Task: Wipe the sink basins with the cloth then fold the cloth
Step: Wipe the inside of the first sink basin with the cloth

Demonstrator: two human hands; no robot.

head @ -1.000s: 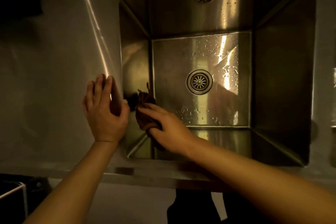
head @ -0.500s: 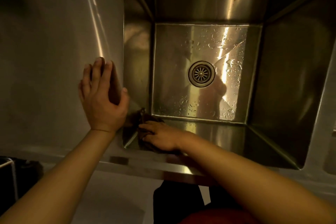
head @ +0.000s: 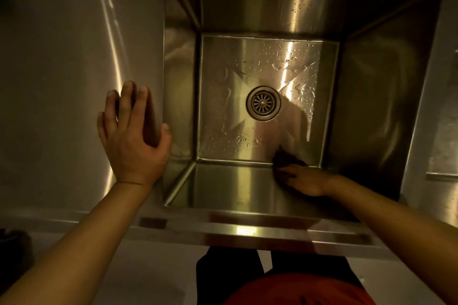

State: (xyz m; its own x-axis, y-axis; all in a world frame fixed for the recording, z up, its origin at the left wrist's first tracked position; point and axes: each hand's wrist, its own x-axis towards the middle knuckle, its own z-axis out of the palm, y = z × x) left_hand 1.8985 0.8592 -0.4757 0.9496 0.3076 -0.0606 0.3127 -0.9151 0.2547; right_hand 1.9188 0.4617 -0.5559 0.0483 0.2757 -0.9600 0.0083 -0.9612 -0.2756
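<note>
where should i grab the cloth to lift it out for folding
Pinch the free dark bunch of the cloth that sticks out beyond the right hand, coming from above and the drain side. The rest is pressed against the sink's near wall under the hand, so only that raised part offers a hold.

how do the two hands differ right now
The left hand rests flat on the steel counter beside the basin, fingers straight; the right hand reaches down inside it. The left holds nothing; the right presses the dark cloth against the near wall. Both are bare.
</note>
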